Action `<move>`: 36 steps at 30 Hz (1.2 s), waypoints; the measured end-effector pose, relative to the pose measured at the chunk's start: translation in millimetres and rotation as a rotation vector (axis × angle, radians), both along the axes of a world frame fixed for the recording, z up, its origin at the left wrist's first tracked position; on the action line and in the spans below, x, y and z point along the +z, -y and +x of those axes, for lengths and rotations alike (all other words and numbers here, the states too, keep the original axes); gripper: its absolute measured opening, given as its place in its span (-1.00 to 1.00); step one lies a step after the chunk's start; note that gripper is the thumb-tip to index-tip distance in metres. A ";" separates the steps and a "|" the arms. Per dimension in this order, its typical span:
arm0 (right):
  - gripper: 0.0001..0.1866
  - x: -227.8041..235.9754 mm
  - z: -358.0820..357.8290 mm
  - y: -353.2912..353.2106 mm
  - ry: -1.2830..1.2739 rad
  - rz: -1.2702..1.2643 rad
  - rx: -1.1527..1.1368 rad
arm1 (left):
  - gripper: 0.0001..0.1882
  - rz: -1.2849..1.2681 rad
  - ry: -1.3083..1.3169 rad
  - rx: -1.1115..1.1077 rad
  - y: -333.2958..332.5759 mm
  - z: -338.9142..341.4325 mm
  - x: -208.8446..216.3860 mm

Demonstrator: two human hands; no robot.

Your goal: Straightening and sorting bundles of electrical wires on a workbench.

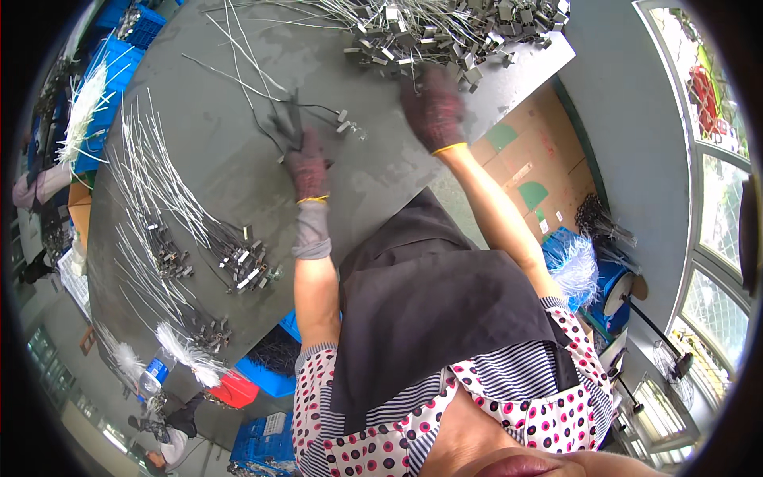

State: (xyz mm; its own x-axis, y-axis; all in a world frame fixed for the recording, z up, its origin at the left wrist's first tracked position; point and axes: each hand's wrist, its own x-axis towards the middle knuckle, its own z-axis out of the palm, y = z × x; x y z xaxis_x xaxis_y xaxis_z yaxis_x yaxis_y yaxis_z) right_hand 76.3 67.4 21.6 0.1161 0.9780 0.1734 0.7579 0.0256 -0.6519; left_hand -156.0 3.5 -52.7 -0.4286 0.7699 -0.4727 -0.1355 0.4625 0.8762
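My left hand [306,163], in a dark red and black glove, is over the grey table [350,171] with its dark fingers stretched apart. Thin wires [253,79], white then black, run beneath or beside those fingers; whether any is gripped is unclear. One black lead ends in small pale connectors [342,119] just right of the hand. My right hand [433,111], gloved alike, reaches the near edge of a big heap of wires with grey block connectors [445,32]. It is blurred, and its fingertips are lost against the heap.
Bundles of white wires [159,175] with dark connector ends [245,266] lie on the table's left. Blue crates [119,71] stand beyond the left edge, a red bin [234,389] lower left. Flattened cardboard [528,151] lies right of the table, below the wall.
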 end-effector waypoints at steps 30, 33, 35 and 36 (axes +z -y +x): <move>-0.76 -19.0 191.6 368.6 -0.487 -0.833 -0.398 | -0.58 -0.064 1.104 -0.605 6.1 194.5 -38.7; -0.74 -98.2 234.2 443.0 -0.603 -0.669 -0.301 | -0.61 -0.006 1.124 -0.614 4.2 189.4 -27.2; -0.75 -122.1 243.6 447.6 -0.596 -0.733 -0.360 | -0.66 0.084 1.023 -0.472 0.3 174.5 -24.3; -0.74 -125.4 243.2 450.7 -0.592 -0.778 -0.479 | -0.73 0.094 0.991 -0.443 -4.3 177.8 -6.4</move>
